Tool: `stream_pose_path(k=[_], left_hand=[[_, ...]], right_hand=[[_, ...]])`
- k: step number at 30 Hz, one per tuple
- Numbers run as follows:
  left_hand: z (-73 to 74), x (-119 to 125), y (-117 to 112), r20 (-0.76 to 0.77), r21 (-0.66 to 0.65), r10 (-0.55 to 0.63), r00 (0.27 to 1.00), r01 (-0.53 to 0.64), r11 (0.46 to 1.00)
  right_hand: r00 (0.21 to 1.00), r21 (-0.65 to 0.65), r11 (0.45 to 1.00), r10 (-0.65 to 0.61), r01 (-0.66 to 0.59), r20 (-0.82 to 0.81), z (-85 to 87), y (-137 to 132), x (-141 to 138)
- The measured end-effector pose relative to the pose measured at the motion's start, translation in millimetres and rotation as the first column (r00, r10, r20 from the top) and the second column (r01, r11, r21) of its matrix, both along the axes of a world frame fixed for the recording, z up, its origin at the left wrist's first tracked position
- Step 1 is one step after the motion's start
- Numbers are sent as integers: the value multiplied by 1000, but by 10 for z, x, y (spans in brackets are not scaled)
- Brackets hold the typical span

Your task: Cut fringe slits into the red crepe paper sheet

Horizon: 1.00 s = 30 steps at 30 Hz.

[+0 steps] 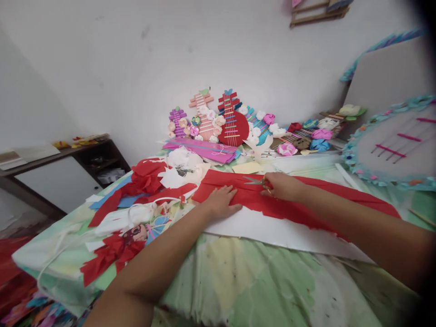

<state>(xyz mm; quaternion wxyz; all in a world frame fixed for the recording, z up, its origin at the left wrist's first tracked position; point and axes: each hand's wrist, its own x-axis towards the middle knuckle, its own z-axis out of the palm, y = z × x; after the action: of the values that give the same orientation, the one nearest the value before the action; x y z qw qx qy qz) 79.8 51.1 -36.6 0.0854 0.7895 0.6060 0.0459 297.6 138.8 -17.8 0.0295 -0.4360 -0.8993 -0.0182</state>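
Observation:
A long strip of red paper (252, 197) lies across a white sheet (272, 230) on the table. My left hand (223, 202) rests flat on the red paper's left part, fingers spread, its thumb near the lower edge. In my right hand (282, 185) is a pair of scissors (254, 181), the blades parted and pointing left over the red paper. Whether the blades touch the paper I cannot tell. The fingers of my right hand are wrapped round the scissor handles.
Crumpled red scraps (146, 179), white pieces and a white cord lie left. Behind stand paper-covered string-instrument crafts (235, 127) with paper flowers, and purple sheets (204, 149). A round framed craft (398, 145) leans at the right. A cabinet (68, 181) stands left of the table.

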Motion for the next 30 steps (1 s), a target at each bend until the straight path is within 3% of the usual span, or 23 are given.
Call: stream_pose_path(k=[4,11,14,17,21,25,30], left_hand=[[-1,69,-214,-53,-120,-27,998,21,993],[69,108,-741,-111,-258,-98,989,66,964],[49,143,-990,-120,-241,-120,986,89,966],[29,197,-1162,-126,-105,-67,990,54,993],[21,227,-1197,-96,93,81,992,-72,993],[-13,196,-1130,-115,111,77,990,-64,992],[-83,146,-1072,-91,77,40,995,-33,997]], right_hand=[[999,-58,998,31,-32,-16,-56,-73,-124],[993,-102,988,112,-115,-38,-42,-187,-78],[993,-130,986,100,-107,-60,-13,-303,-83],[987,-176,975,118,-136,-108,-9,-481,-148],[970,-175,961,189,-215,-156,-65,-701,-262],[959,-158,950,250,-269,-132,-95,-725,-329],[955,-206,933,280,-294,-94,-41,-551,-343]])
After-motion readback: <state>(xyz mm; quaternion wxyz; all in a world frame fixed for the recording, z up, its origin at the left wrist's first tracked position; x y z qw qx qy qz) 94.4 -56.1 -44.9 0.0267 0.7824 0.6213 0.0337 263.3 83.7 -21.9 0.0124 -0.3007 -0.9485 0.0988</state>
